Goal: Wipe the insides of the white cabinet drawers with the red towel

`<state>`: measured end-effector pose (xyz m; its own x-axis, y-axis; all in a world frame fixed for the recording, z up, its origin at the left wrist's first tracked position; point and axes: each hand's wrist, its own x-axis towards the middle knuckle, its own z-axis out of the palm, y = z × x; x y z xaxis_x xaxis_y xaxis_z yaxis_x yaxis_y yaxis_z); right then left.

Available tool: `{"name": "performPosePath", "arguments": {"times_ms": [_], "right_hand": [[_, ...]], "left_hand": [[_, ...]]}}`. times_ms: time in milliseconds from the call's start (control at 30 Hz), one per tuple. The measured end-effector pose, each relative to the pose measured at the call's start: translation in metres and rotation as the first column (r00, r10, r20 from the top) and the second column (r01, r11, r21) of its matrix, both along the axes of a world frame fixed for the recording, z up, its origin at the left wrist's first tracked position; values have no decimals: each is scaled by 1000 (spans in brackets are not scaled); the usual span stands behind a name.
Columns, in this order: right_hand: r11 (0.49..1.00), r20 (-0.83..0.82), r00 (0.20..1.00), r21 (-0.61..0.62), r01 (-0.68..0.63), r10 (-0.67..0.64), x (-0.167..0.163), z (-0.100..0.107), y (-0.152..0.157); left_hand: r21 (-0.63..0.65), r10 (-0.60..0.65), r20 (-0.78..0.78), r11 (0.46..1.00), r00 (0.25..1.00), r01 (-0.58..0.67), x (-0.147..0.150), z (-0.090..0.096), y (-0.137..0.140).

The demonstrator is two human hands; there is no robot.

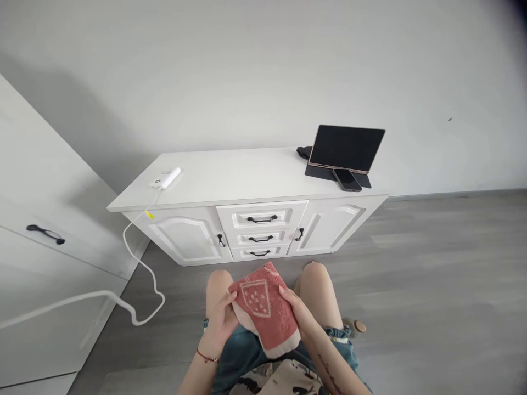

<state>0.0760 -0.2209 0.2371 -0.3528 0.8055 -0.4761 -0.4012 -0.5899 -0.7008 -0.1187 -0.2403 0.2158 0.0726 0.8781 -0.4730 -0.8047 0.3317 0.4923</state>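
A red towel (267, 307) with a pale edge and a light outlined pattern hangs between my two hands, above my lap. My left hand (223, 317) grips its left side, thumb on top. On the opposite side my right hand (298, 311) pinches the cloth, with the thumb over the front and the other fingers hidden behind it. The towel looks folded or doubled over, and its lower right corner droops toward my shorts (236, 356).
Ahead stands a white cabinet (239, 175) with drawers and doors. On it are a black-screened tablet (346, 148), a phone (347, 180), a dark bundle (303, 152) and a white power bank (167, 178). Its white cable (154, 280) trails left past a wardrobe (53, 285).
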Motion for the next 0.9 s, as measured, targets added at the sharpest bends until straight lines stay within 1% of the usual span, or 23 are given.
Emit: {"name": "performPosePath", "arguments": {"times_ms": [67, 100, 167, 200, 267, 300, 333, 367, 400, 467, 533, 600, 667, 700, 800, 900], "right_hand": [[999, 88, 996, 35, 4, -7, -2, -4, 5], [997, 140, 990, 75, -9, -1, -3, -6, 7], [973, 301, 953, 226, -44, -27, -6, -10, 9], [945, 404, 912, 321, -63, -76, -7, -13, 9], [873, 574, 791, 475, -109, -213, -8, -17, 8], [846, 623, 737, 516, -135, -262, -9, -18, 6], [831, 650, 706, 533, -159, -281, -10, -19, 3], [825, 657, 703, 535, -180, -272, -10, -19, 1], [824, 648, 721, 530, -198, -244, -12, -19, -2], [829, 592, 788, 517, -212, -168, -15, -17, -6], [837, 500, 862, 506, -206, -90, -21, -14, -7], [841, 410, 912, 501, -203, -24, -28, -11, -5], [839, 365, 931, 498, -218, 25, -36, -12, 0], [839, 362, 931, 495, -227, 38, -39, -14, 3], [844, 408, 912, 475, -250, 41, -46, -27, 15], [839, 482, 875, 458, -294, 44, -45, -46, 36]], "left_hand": [[37, 26, -72, 999, 997, -23, -6, -1, 7], [66, 44, -126, 997, 991, -36, -9, -3, 11], [139, 88, -264, 989, 960, -53, -14, -9, 18], [175, 109, -332, 983, 937, -53, -16, -13, 22], [208, 144, -410, 976, 901, -61, -20, -22, 26], [190, 137, -409, 980, 902, -63, -22, -26, 27], [151, 106, -384, 987, 917, -51, -23, -28, 26], [102, 57, -340, 995, 939, -24, -24, -31, 24], [53, -2, -288, 998, 958, 18, -24, -33, 20], [-13, -112, -174, 994, 978, 112, -23, -37, 9], [-27, -174, -46, 985, 984, 172, -19, -42, -5], [-21, -199, 83, 979, 976, 202, -13, -47, -18], [-53, -181, 157, 980, 971, 191, -6, -52, -28], [-92, -150, 167, 982, 975, 167, -3, -54, -30], [-220, 0, 108, 975, 994, 24, 1, -53, -31], [-269, 111, 34, 958, 993, -98, -5, -49, -30]]}}
